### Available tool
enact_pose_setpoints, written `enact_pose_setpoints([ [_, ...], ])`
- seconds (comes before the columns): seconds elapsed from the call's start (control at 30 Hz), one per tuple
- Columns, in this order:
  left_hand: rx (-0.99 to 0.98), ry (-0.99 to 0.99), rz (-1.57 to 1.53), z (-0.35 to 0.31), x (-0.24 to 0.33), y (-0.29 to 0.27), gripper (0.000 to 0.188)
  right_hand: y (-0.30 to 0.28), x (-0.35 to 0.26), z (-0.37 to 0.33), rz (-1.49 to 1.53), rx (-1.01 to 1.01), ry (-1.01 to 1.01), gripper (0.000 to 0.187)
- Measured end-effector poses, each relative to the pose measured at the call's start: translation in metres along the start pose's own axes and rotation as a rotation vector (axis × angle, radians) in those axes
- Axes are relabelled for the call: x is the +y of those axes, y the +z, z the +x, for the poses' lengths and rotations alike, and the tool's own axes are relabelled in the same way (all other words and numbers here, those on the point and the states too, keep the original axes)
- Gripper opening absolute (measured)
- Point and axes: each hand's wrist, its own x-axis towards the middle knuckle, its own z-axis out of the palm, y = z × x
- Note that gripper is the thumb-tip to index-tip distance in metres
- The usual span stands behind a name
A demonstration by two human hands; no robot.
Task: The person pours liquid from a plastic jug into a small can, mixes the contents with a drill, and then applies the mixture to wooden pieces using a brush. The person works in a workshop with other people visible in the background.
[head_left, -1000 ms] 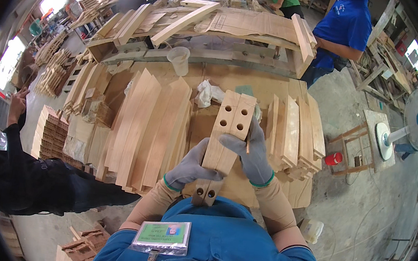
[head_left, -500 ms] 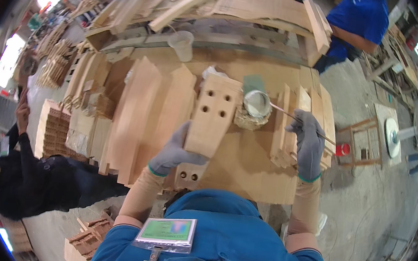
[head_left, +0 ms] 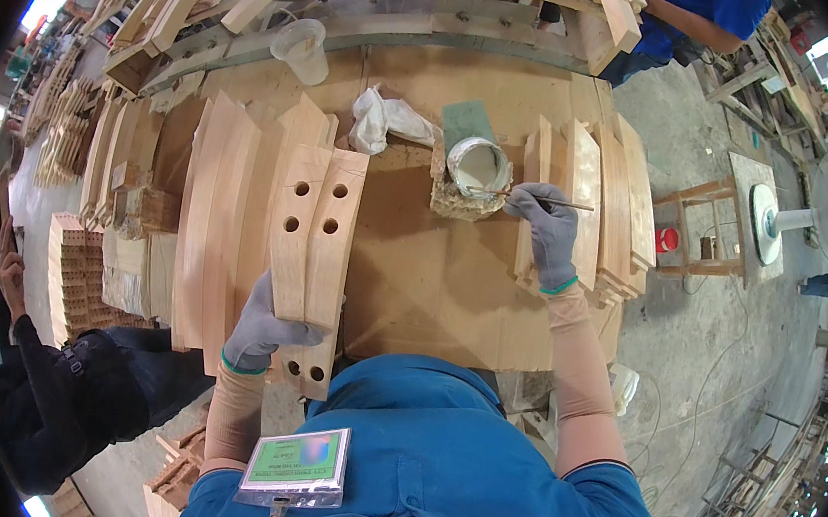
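My left hand [head_left: 267,332], in a grey glove, grips a pale wooden piece [head_left: 309,273] near its lower end. Several round holes are drilled at its far end and more at its near end; a lengthwise line runs down its face, and I cannot tell if it is one piece or two. Pinched in my gloved right hand [head_left: 548,234] is a thin stick [head_left: 573,206], its tip at the near rim of a round tub [head_left: 480,168] of whitish paste. The tub rests in a rough, crusted holder [head_left: 464,204], with a green piece [head_left: 467,121] behind it.
Stacked boards stand left [head_left: 212,229] and right [head_left: 618,208] on the cardboard-covered table [head_left: 410,303]. A crumpled white bag [head_left: 387,121] and a translucent plastic cup [head_left: 301,51] lie farther back. One person [head_left: 73,385] is at the left, another [head_left: 700,27] at the far right.
The view has shifted. My left hand and the wooden piece are farther left of the tub, and the piece is turned more upright. My right hand has come closer to the tub, its stick now lying flatter.
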Motion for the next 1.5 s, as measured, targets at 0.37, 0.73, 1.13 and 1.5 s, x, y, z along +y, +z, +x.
enact_pose_setpoints([
  [0.37, -0.001, -0.032, 0.019, 0.005, -0.001, 0.010, 0.073, 0.009, 0.026, -0.018, -0.138, 0.141, -0.051, 0.007],
  [0.73, -0.001, -0.081, 0.104, 0.005, -0.003, 0.023, 0.076, 0.037, -0.066, -0.012, 0.405, 0.068, 0.185, 0.007],
  [1.13, -0.162, -0.011, 0.108, -0.011, -0.013, 0.020, 0.077, 0.161, -0.190, -0.050, -0.412, -0.521, -0.152, 0.013],
  [1.5, -0.169, -0.017, 0.044, -0.023, 0.000, 0.030, 0.074, 0.171, -0.196, -0.057, -0.584, -0.537, -0.223, 0.013],
])
